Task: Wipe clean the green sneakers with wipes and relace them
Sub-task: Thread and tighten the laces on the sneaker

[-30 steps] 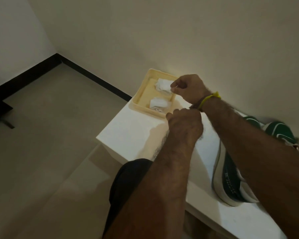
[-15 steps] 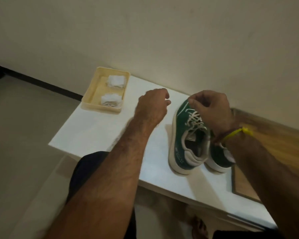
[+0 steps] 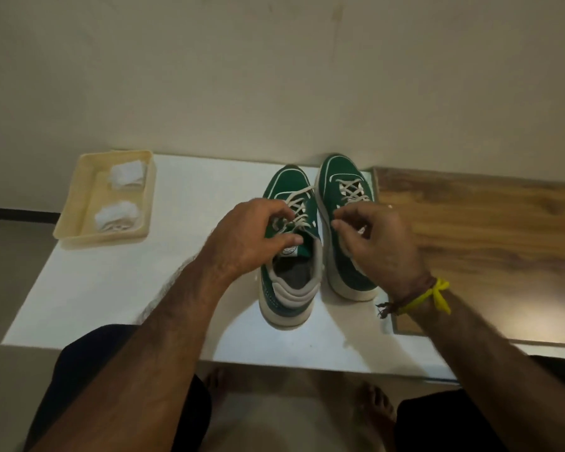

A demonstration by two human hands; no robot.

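- Green sneakers (image 3: 287, 243) side by side, toes to the wall, on the white tabletop (image 3: 183, 256), wipes (image 3: 118, 216) in the tray (image 3: 66, 223) well to the left.
- Left hand (image 3: 245, 243) curled over the near shoe's laces (image 3: 299, 207), thumb on the tongue; actual hold hidden.
- Right hand (image 3: 375, 243) curled above the other shoe, seemingly holding nothing.
- Best to loosen from the top eyelets down, steadying the heel.

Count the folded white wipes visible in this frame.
2: far wipe at the back of the yellow tray, near wipe toward its front. Others may lie hidden beneath them.
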